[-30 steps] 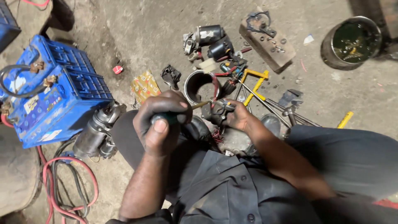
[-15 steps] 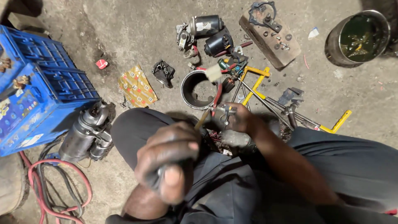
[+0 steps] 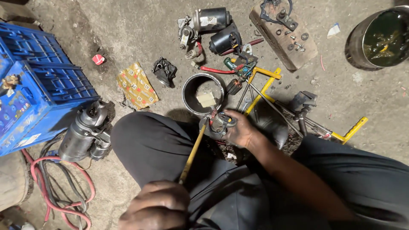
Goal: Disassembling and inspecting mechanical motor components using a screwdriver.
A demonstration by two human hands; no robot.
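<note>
Yellow screwdriver shaft (image 3: 192, 152) slants up-right — tip at motor part (image 3: 219, 123).

A flat yellow paper packet with a red and white checked pattern (image 3: 137, 86) lies crumpled on the concrete floor, left of the frame's centre. A pale rectangular label (image 3: 206, 21) sits on the black cylindrical motor at the upper middle. On the side of the blue plastic battery case at the left edge, a small white sticker (image 3: 29, 139) and a multicoloured printed label (image 3: 9, 111) show.
</note>
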